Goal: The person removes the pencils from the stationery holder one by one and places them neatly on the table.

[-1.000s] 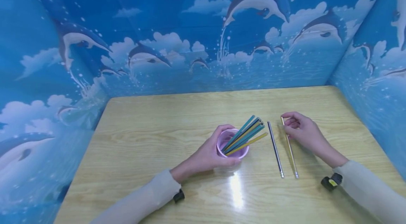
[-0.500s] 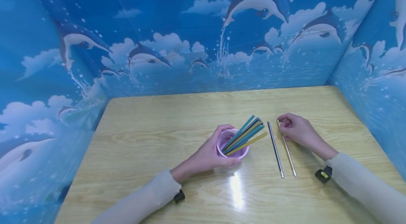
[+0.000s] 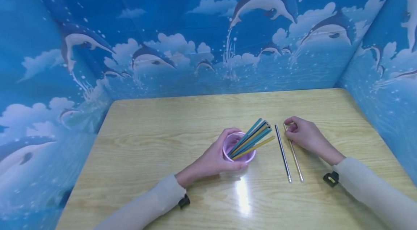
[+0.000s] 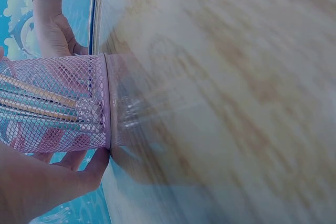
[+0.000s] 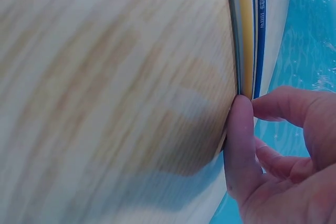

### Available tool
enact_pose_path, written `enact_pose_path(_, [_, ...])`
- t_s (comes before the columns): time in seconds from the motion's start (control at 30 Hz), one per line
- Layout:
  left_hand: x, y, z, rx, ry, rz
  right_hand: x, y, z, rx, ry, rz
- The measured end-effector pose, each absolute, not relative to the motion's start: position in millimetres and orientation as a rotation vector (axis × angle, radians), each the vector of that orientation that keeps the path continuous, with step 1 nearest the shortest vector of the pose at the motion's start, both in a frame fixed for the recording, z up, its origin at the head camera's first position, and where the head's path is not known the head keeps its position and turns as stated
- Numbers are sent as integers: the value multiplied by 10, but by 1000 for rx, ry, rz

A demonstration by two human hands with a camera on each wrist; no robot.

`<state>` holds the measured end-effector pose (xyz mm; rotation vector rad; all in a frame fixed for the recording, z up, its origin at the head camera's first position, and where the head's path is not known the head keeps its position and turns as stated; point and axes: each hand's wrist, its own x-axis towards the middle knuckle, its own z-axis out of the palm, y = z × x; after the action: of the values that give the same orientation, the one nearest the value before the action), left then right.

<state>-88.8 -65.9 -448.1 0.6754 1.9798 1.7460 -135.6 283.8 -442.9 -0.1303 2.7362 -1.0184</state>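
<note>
A pink mesh pencil cup (image 3: 252, 156) stands mid-table, and my left hand (image 3: 213, 158) grips it round the side. Several green, yellow and dark pencils (image 3: 250, 140) lean out of it toward the right. In the left wrist view, the cup's mesh wall (image 4: 63, 74) shows pencil ends inside near the base. To the right, a dark blue pencil (image 3: 282, 154) lies on the table. Beside it, nearly parallel, is a yellow pencil (image 3: 297, 163); my right hand (image 3: 304, 134) pinches its far end between thumb and fingers. The right wrist view shows this pinch on the yellow pencil (image 5: 244, 35) close to the tabletop.
The wood-grain table (image 3: 156, 132) ends at the back against a blue dolphin-print curtain (image 3: 182, 42), which also encloses both sides. A glare spot (image 3: 242, 195) shines in front of the cup. Black wrist straps (image 3: 331, 178) sit at the sleeve cuffs.
My right hand has shifted left with the yellow pencil, bringing it closer to the dark blue one. The left hand and the cup have stayed put.
</note>
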Motion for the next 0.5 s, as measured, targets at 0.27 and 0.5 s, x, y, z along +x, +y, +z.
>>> enact_pose_path(0.27, [-879, -663, -4466, 658, 1994, 1732, -1326, 2851, -4379, -69, 2764, -923])
enact_pose_path(0.5, [-877, -661, -4472, 652, 1974, 1746, -1202, 2856, -4343, -78, 2846, -1035])
